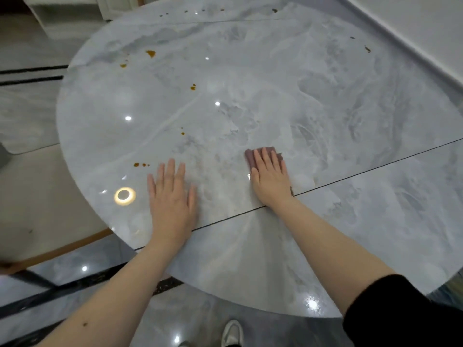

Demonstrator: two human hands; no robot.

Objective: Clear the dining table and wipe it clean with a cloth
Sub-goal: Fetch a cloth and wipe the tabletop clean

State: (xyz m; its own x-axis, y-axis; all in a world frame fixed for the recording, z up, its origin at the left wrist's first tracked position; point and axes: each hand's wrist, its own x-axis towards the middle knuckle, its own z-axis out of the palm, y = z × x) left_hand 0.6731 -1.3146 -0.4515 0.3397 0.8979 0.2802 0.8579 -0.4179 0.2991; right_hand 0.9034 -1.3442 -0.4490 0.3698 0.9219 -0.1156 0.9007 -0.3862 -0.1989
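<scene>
The left hand (172, 199) lies flat with straight fingers on the round grey marble bench (313, 101). The right hand (269, 175), fingers also straight, presses the small mauve cloth (260, 151) onto the bench. Brown sauce spots (150, 53) lie beyond the left hand.

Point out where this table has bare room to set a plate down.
Bare marble: the right side of the table, past the cloth under the right hand. Brown spots dot the left and far edge. Left hand lies near-left.
</scene>
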